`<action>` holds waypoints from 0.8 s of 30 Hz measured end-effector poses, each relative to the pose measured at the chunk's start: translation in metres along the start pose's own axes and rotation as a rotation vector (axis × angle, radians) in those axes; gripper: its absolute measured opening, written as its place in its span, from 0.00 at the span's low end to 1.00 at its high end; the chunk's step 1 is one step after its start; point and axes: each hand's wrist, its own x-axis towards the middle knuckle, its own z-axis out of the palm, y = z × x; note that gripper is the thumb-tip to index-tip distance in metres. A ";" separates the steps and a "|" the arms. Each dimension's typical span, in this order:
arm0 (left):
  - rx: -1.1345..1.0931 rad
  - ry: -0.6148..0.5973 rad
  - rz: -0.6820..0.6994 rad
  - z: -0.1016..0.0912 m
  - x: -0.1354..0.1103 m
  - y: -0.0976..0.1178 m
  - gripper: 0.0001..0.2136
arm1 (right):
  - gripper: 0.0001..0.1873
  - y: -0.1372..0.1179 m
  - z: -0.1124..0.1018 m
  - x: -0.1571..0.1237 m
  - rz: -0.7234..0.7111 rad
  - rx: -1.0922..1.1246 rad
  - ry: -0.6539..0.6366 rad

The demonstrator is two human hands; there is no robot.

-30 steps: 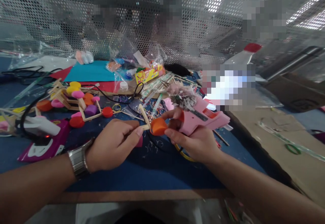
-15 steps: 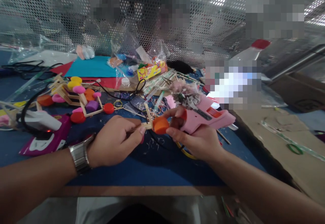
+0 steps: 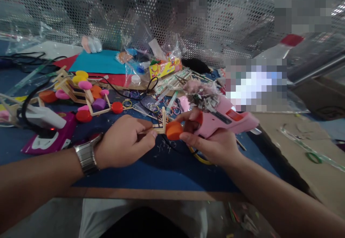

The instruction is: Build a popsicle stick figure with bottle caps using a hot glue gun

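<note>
My left hand (image 3: 124, 141), a metal watch on its wrist, pinches a small frame of wooden sticks (image 3: 160, 128). One stick of the frame points upward. In my right hand (image 3: 215, 144) is a pink glue gun (image 3: 219, 121), its front covered with greyish fluff and scraps. Thumb and fingertips of that same hand also grip a round orange cap (image 3: 174, 131). The cap is pressed against the right end of the stick frame, or very near it. My fingers hide part of the frame and the gun's handle.
Stick models with coloured discs (image 3: 98, 104) stand at left, by a purple power strip (image 3: 68, 130) with a white plug. Loose sticks, rubber bands, a yellow box (image 3: 165, 68) and blue sheets (image 3: 99, 63) lie behind. Cardboard (image 3: 280, 137) is at right; black cables cross the table.
The frame has turned slightly, so its raised stick stands more upright. Both hands keep their holds, the cap still at the frame's end. The whole view has shifted a little.
</note>
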 end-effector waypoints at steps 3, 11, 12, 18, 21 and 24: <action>0.014 0.000 -0.007 0.000 0.000 0.000 0.17 | 0.21 -0.001 -0.002 0.000 -0.016 -0.034 -0.015; 0.010 -0.008 -0.016 0.001 0.000 -0.001 0.16 | 0.20 0.002 -0.004 0.000 -0.030 -0.061 -0.039; 0.009 -0.003 -0.012 0.001 0.000 -0.001 0.16 | 0.20 0.002 -0.004 0.000 -0.029 -0.053 -0.036; 0.001 0.002 -0.023 0.000 0.001 0.000 0.17 | 0.19 0.002 -0.004 0.000 0.005 -0.062 -0.056; -0.003 0.000 -0.045 0.000 0.001 0.000 0.17 | 0.20 0.001 -0.004 0.000 0.026 -0.079 -0.053; -0.008 0.005 -0.067 0.000 0.001 0.001 0.15 | 0.20 0.001 -0.005 0.002 0.025 -0.071 -0.044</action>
